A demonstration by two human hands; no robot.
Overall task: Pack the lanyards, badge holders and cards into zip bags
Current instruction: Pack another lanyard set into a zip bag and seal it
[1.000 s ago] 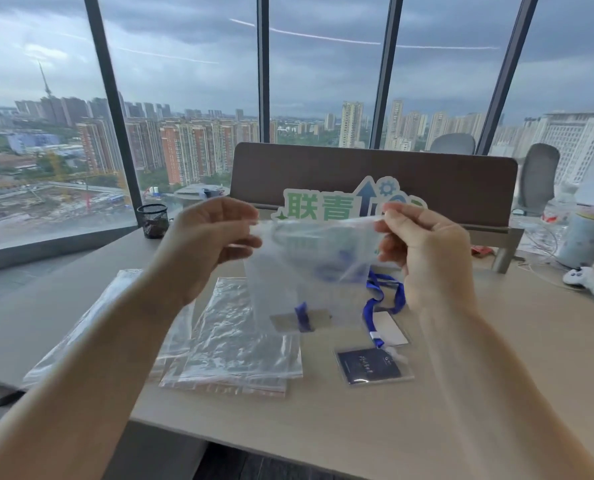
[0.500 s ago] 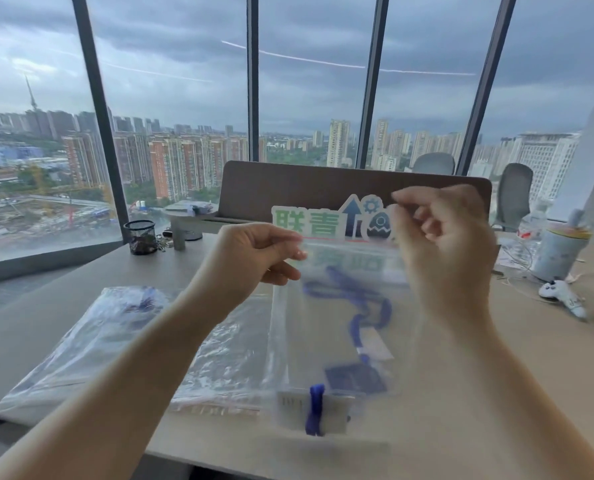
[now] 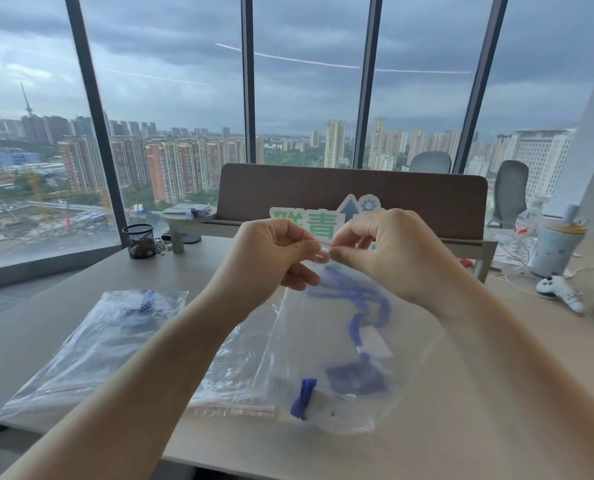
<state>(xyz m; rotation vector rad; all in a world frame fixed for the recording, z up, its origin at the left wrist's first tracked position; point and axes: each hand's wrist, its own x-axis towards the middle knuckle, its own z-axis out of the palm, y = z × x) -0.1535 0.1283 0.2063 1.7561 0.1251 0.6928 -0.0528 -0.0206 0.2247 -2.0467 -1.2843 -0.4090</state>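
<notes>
Head view looks down two bare forearms that reach forward and converge above the desk (image 3: 496,393). The left hand (image 3: 271,254) and right hand (image 3: 389,252) are raised together, knuckles up, thumbs and forefingers nearly touching, both pinched on the red-lined top edge of a clear zip bag (image 3: 323,358). That bag hangs down from the pinch, its lower end resting on the desk. Through the plastic show a blue lanyard (image 3: 354,296), a dark card (image 3: 356,377) and a pale badge holder (image 3: 314,393) near the bottom; whether all lie inside is unclear. To the left, flat on the desk, lie a filled zip bag (image 3: 108,334) and more bags (image 3: 233,372) beside it. A mesh pen cup (image 3: 138,240) stands far left.
</notes>
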